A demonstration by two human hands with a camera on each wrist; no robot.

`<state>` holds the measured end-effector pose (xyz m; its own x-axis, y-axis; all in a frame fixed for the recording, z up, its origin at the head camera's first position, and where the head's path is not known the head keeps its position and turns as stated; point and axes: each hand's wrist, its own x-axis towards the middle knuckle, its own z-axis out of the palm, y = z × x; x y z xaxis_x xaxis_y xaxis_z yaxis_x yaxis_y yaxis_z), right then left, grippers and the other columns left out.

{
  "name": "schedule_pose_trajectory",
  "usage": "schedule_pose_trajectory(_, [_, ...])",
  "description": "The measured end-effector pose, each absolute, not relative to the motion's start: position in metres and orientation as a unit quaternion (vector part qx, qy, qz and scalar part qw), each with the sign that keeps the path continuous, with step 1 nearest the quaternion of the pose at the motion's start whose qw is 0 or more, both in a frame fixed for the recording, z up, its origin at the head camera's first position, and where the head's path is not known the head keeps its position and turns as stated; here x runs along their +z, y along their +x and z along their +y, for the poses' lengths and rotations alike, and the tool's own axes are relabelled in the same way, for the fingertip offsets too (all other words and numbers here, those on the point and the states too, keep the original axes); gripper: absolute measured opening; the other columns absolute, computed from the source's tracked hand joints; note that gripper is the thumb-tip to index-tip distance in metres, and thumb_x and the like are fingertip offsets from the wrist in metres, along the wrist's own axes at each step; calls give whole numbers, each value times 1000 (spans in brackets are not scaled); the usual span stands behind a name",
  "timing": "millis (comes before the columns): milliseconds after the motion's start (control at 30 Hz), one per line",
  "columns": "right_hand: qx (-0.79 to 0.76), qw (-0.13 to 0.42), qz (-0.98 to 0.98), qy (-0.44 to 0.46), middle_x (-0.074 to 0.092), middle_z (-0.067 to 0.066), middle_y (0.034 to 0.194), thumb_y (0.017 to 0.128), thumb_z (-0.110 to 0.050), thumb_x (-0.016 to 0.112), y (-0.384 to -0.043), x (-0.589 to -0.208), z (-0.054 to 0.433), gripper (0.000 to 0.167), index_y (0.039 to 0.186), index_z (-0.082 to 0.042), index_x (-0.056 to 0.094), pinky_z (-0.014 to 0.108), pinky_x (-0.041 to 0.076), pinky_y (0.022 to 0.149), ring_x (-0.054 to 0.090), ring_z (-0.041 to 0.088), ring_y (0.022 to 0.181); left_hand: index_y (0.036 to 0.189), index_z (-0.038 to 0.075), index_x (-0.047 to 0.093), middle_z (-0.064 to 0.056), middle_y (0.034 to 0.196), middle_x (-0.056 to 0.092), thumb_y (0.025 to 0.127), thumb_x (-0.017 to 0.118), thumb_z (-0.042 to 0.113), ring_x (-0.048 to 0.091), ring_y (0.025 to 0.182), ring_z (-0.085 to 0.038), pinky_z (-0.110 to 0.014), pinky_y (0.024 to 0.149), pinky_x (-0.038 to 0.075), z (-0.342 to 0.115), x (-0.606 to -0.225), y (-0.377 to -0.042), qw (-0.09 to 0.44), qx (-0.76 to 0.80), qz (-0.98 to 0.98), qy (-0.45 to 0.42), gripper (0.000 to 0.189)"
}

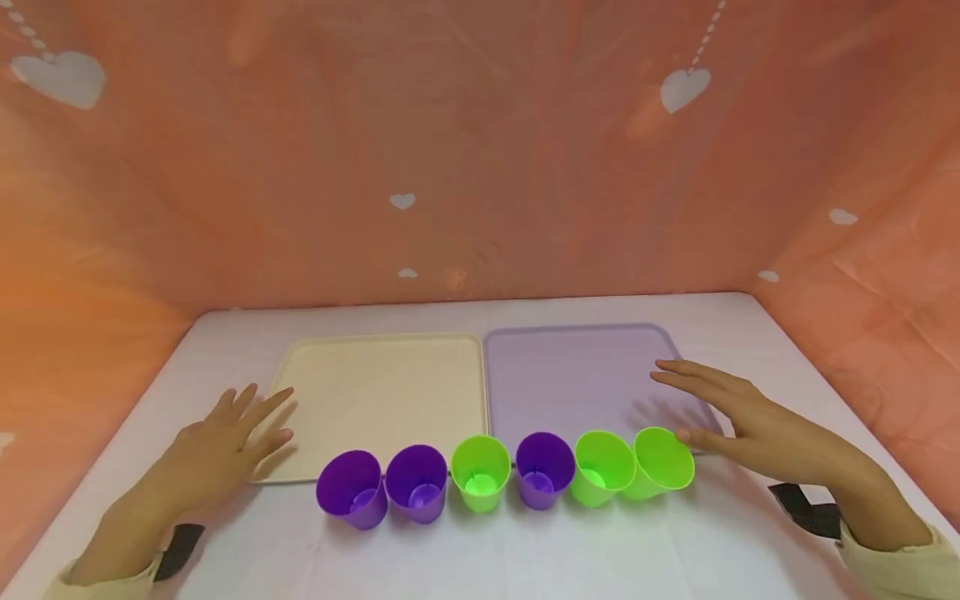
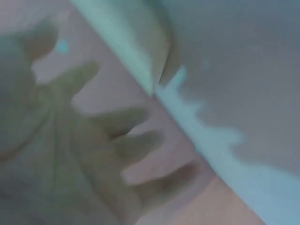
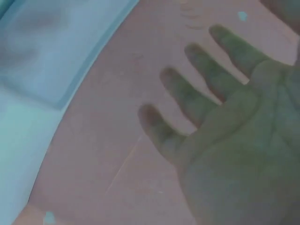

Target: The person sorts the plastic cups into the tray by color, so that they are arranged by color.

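A row of slant-rimmed plastic cups runs along the front of two trays. From left to right stand a purple cup [image 1: 351,489], a second purple cup [image 1: 416,483], a green cup [image 1: 481,473], a third purple cup [image 1: 545,471], and two more green ones, a middle-right green cup [image 1: 602,468] and an end green cup [image 1: 663,463]. My left hand [image 1: 202,458], fingers spread, hovers at the cream tray's left edge. With fingers extended, my right hand [image 1: 757,425] is over the lilac tray's right side; its thumb tip overlaps the end cup's rim, and I cannot tell whether they touch. Both hands hold nothing.
Side by side behind the cups lie a cream tray [image 1: 382,392] and a lilac tray [image 1: 573,375], on a white-covered table [image 1: 465,567]. An orange cloth [image 1: 480,150] with white hearts encloses the table at the back and sides.
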<state>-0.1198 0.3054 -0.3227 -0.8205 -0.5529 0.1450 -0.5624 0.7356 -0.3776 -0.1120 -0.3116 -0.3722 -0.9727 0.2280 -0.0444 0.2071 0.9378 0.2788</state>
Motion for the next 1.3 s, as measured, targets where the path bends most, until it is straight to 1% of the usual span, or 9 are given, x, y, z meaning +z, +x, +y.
schedule_pose_trajectory(67, [216, -5, -926, 309, 40, -12, 156, 94, -28, 69, -116, -316, 301, 63, 150, -36, 41, -5, 12, 104, 21, -12, 144, 159, 16, 24, -38, 155, 22, 102, 50, 45, 22, 137, -66, -82, 95, 29, -321, -369, -112, 74, 174, 976, 112, 68])
schedule_pose_trajectory(100, [216, -10, -924, 315, 41, -13, 155, 94, -29, 69, -114, -313, 299, 62, 149, -36, 41, -5, 13, 104, 23, -13, 143, 159, 20, 23, -37, 156, 24, 100, 52, 51, 25, 136, -65, -81, 93, 33, -325, -368, -112, 80, 150, 979, 110, 73])
schedule_pose_trajectory(133, [214, -13, -921, 325, 42, -13, 154, 93, -29, 70, -113, -311, 298, 63, 149, -35, 42, -5, 14, 103, 25, -13, 142, 160, 21, 20, -38, 156, 22, 97, 55, 54, 25, 136, -65, -83, 94, 27, -327, -366, -112, 101, 169, 976, 92, 79])
schedule_pose_trajectory(267, [205, -22, -910, 360, 43, -12, 154, 88, -34, 75, -109, -309, 292, 69, 149, -32, 43, -4, 16, 106, 29, -10, 142, 153, 3, 31, -39, 149, 35, 86, 69, 54, 37, 131, -63, -76, 97, 36, -334, -366, -109, 124, 168, 973, 99, 93])
schedule_pose_trajectory(433, [199, -25, -912, 358, 48, -16, 149, 80, -40, 81, -106, -309, 290, 78, 148, -36, 43, 2, 27, 106, 37, -8, 138, 145, -8, 39, -38, 144, 43, 78, 77, 52, 41, 130, -60, -72, 100, 38, -337, -369, -107, 120, 171, 970, 120, 98])
schedule_pose_trajectory(533, [195, -31, -912, 358, 52, -18, 144, 79, -43, 81, -106, -310, 290, 78, 147, -37, 44, 11, 40, 103, 45, -5, 133, 142, -8, 44, -36, 143, 47, 75, 79, 51, 44, 129, -59, -70, 101, 39, -338, -367, -109, 104, 161, 972, 134, 96])
schedule_pose_trajectory(633, [198, -36, -909, 366, 56, -17, 140, 79, -44, 80, -108, -311, 291, 76, 147, -34, 46, 15, 46, 100, 51, -4, 129, 139, -9, 47, -35, 141, 49, 74, 80, 50, 46, 128, -58, -70, 101, 39, -337, -364, -113, 92, 146, 975, 142, 93])
schedule_pose_trajectory(1033, [207, -43, -907, 364, 61, -13, 137, 80, -46, 78, -112, -322, 292, 73, 145, -32, 48, 12, 45, 99, 52, -5, 128, 138, -7, 51, -34, 140, 50, 69, 85, 46, 45, 127, -59, -71, 101, 38, -330, -365, -114, 95, 161, 976, 110, 93])
schedule_pose_trajectory(1300, [204, -26, -913, 353, 63, -22, 127, 76, -48, 81, -115, -315, 289, 67, 136, -35, 54, 11, 45, 96, 57, -4, 119, 139, -7, 46, -33, 136, 50, 68, 85, 46, 46, 125, -59, -71, 99, 39, -330, -368, -112, 83, 159, 979, 99, 96])
